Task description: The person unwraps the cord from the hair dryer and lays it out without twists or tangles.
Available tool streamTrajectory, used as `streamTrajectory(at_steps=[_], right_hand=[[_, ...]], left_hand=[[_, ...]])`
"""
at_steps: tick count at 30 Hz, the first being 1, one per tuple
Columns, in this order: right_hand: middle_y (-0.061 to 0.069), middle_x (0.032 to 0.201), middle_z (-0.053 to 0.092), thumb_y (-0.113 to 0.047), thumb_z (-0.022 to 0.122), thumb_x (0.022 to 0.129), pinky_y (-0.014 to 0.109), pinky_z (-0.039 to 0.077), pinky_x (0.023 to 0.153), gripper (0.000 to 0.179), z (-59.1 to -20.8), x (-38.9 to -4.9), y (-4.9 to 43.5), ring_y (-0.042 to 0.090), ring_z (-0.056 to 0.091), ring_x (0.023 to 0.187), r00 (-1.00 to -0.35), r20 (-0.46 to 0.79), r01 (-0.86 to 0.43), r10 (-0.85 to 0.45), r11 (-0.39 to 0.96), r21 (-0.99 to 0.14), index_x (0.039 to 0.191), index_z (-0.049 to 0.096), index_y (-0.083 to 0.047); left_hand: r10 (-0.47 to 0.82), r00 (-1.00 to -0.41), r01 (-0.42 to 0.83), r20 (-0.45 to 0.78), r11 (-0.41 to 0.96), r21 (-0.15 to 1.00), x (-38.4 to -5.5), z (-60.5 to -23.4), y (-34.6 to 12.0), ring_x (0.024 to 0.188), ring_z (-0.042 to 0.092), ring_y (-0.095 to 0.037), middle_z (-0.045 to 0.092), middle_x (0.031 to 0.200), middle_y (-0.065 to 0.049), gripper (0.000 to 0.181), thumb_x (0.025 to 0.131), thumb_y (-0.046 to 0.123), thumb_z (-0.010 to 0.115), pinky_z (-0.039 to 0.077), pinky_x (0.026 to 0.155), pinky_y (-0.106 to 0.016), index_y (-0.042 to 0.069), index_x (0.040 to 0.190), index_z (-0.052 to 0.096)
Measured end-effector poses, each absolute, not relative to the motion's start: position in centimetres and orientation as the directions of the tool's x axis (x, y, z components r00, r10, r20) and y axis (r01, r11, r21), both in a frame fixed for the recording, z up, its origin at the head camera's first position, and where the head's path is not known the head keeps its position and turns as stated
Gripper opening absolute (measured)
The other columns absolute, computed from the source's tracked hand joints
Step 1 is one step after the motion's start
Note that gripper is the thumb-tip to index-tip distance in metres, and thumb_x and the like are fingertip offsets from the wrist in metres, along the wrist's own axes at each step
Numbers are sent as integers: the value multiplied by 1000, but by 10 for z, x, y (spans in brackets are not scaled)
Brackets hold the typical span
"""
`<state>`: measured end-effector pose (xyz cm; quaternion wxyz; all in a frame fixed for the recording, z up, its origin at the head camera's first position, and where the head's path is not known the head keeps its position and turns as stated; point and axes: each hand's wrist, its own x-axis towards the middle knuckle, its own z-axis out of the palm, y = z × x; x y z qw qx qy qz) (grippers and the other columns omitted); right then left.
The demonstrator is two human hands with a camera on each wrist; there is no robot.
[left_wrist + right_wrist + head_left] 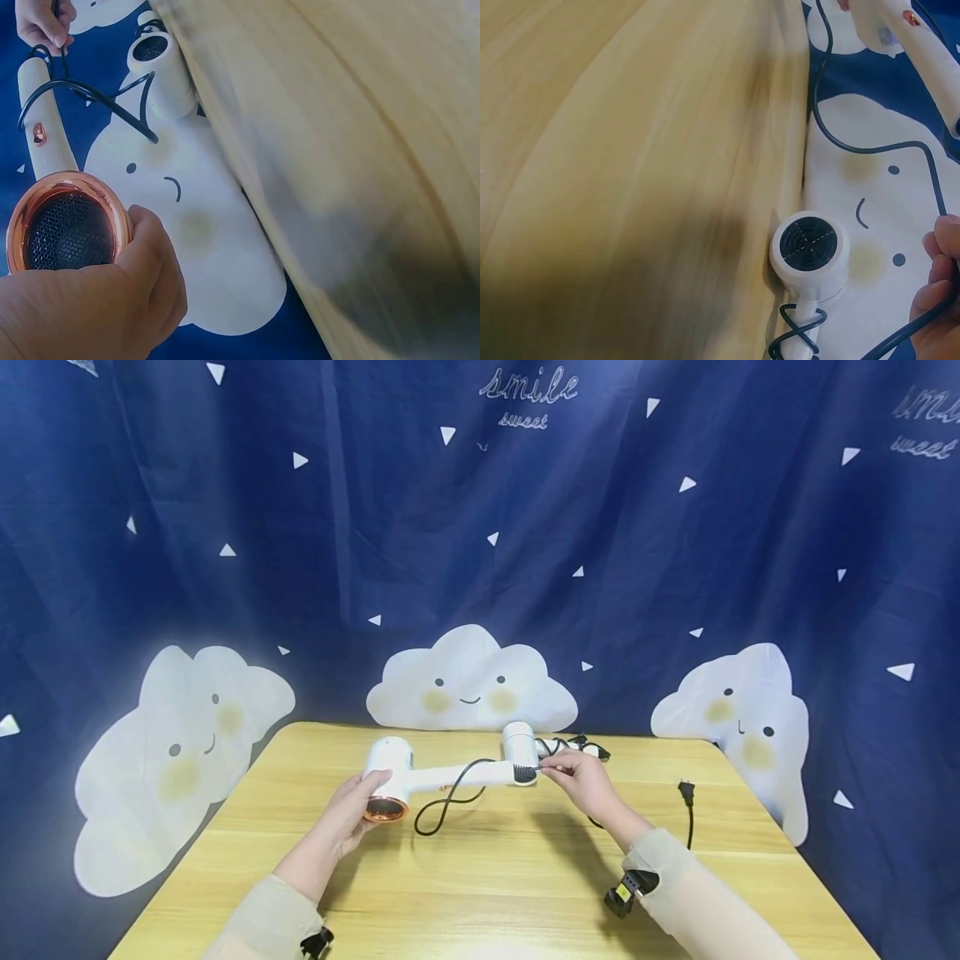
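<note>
A white hair dryer (450, 776) with a copper-coloured ring is held above the table, its handle pointing right. My left hand (347, 814) grips the dryer's head, thumb on the white housing. In the left wrist view the dark mesh grille (71, 229) inside the copper ring shows beside that hand. At the handle's far end, my right hand (588, 783) pinches the black cord (874, 149). Part of the cord hangs in a loop below the handle. Behind the handle's end stands a second white hair dryer (519, 742), with a black cord wound round its handle (802, 324).
A black two-pin plug (686, 791) on its cord lies on the right of the wooden table (465, 902). Behind the table's back edge hangs a dark blue curtain (420, 527) with white clouds and triangles.
</note>
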<state>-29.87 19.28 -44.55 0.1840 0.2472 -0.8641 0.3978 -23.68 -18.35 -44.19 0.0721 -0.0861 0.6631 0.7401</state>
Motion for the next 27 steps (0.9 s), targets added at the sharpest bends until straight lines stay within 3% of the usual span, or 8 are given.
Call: streamTrajectory(at_steps=[12, 18, 27], right_hand=[[5, 96, 73, 1, 78, 83, 27, 58, 74, 14, -445, -290, 193, 21, 69, 86, -746, 536, -661, -394, 534, -527, 95, 79, -4], [2, 94, 72, 1, 76, 85, 28, 57, 72, 13, -437, -283, 192, 16, 67, 84, -722, 526, -690, -450, 523, -501, 96, 79, -5], [2, 90, 72, 6, 75, 83, 25, 54, 68, 15, -415, -274, 196, 12, 64, 79, -636, 590, -771, -497, 418, -480, 94, 79, -3]], left_hand=[[-7, -977, -211, -214, -137, 968, -238, -443, -188, 84, 69, -17, 68, 99, -9, 61, 102, 34, 54, 57, 77, -28, -9, 141, 35], [-20, -975, -215, -220, -134, 967, -238, -442, -189, 84, 68, -16, 67, 100, -9, 61, 102, 35, 54, 57, 76, -26, -8, 141, 35], [-28, -972, -226, -233, -141, 964, -239, -444, -190, 86, 68, -17, 65, 105, -11, 64, 101, 35, 55, 57, 79, -29, -9, 142, 33]])
